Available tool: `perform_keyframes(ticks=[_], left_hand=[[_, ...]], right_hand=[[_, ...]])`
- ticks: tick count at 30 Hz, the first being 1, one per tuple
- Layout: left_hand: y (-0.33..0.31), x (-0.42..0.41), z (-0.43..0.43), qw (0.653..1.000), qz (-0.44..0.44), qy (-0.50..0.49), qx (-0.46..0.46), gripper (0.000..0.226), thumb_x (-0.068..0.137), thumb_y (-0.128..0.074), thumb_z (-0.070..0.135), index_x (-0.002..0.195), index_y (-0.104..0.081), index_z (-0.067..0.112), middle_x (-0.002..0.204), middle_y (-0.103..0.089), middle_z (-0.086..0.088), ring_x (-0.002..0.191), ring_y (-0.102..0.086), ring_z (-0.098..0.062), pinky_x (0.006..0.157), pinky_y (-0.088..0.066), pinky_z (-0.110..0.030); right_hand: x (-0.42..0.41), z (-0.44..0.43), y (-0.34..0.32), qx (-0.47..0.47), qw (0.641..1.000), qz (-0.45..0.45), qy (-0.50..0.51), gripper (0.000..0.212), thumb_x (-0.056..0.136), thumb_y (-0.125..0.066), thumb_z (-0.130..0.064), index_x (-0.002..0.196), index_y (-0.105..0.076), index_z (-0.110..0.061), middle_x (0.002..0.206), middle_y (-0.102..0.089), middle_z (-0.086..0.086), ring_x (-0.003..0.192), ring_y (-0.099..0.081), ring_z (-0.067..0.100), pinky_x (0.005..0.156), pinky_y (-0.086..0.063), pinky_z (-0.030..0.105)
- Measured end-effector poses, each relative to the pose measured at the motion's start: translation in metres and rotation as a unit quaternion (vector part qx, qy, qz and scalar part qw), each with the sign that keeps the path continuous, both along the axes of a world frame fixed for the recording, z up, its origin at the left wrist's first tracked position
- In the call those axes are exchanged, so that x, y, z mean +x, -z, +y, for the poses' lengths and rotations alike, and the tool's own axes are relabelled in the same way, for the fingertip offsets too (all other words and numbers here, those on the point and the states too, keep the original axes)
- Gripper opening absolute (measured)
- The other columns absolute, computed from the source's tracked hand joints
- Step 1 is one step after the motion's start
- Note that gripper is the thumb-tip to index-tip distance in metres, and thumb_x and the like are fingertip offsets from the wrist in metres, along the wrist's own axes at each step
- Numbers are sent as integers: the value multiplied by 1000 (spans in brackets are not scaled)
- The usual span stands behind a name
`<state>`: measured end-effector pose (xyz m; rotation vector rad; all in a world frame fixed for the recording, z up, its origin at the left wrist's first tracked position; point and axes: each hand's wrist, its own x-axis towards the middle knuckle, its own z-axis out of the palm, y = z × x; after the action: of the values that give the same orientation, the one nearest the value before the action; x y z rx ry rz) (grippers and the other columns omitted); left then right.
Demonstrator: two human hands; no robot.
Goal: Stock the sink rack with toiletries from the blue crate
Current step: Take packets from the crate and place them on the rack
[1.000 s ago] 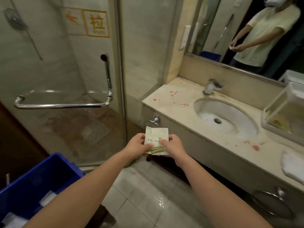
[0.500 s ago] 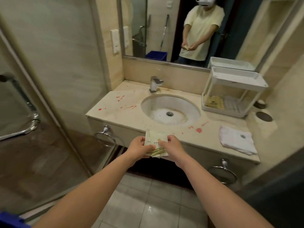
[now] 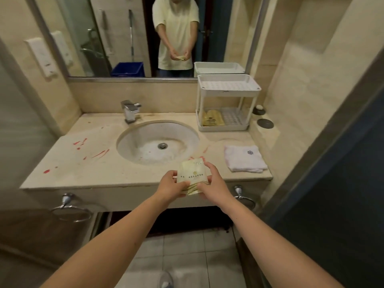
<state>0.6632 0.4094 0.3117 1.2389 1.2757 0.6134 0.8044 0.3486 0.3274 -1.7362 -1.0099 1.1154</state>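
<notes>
Left hand (image 3: 169,187), right hand (image 3: 212,185) pinch pale gold-printed packets (image 3: 192,175), perhaps stacked.

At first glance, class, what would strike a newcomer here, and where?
The left hand and right hand hold pale toiletry packets over the counter's front edge. Red splashes mark the counter left of the sink. The white two-tier rack stands back right, yellow packets in its lower tray.
</notes>
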Motion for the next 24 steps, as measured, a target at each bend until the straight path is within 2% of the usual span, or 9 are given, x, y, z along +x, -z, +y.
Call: perform_keyframes(ticks=[4, 7, 9, 13, 17, 20, 24], left_hand=[[2, 26, 32, 1000, -4, 21, -2, 34, 89, -65, 6, 117, -45, 8, 110, -64, -13, 86, -66, -22, 63, -56, -29], [-1, 40, 63, 999, -5, 47, -6, 37, 89, -65, 7, 119, -43, 7, 108, -64, -13, 81, -66, -20, 67, -56, -31], [-4, 49, 86, 998, 3, 70, 3, 37, 89, -65, 8, 119, -43, 8, 107, -64, -12, 82, -65, -20, 70, -55, -32], [-7, 62, 128, 993, 32, 108, 29, 35, 87, -67, 14, 117, -50, 10, 103, -70, -7, 82, -66, -18, 61, -47, -25], [-9, 74, 161, 987, 47, 145, 44, 26, 93, -61, 10, 118, -56, 8, 92, -69, -4, 68, -63, -10, 50, -43, -15], [-11, 82, 179, 984, 55, 159, 48, 28, 92, -61, 4, 118, -53, 7, 93, -66, -3, 73, -64, -13, 56, -48, -21], [-7, 93, 195, 984, 51, 165, 37, 39, 87, -65, 0, 121, -48, 6, 97, -66, -12, 80, -66, -22, 63, -52, -29]], right_hand=[[19, 25, 2, 7, 999, -17, 30, 79, 83, -55, 1, 147, -31, -39, 99, -64, 0, 89, -67, 24, 78, -59, 46], [31, 52, -1, 14, 998, -32, 42, 77, 84, -56, 2, 148, -36, -35, 120, -61, -4, 90, -68, 18, 74, -60, 38], [39, 71, -3, 14, 998, -37, 49, 68, 85, -55, 2, 144, -46, -30, 129, -58, -2, 91, -69, 22, 77, -60, 40], [54, 104, -1, 10, 996, -40, 74, 64, 86, -59, 1, 143, -48, -25, 124, -56, -4, 91, -69, 23, 79, -60, 41], [66, 132, 4, 18, 994, -44, 101, 66, 84, -62, 1, 143, -47, -26, 131, -52, -4, 97, -66, 20, 81, -59, 41], [74, 146, 8, 19, 992, -43, 116, 69, 82, -64, 1, 143, -46, -27, 135, -52, -1, 105, -64, 20, 79, -60, 35], [86, 156, 13, 16, 991, -35, 128, 69, 81, -66, 2, 140, -47, -26, 132, -55, 1, 101, -64, 17, 73, -58, 28]])
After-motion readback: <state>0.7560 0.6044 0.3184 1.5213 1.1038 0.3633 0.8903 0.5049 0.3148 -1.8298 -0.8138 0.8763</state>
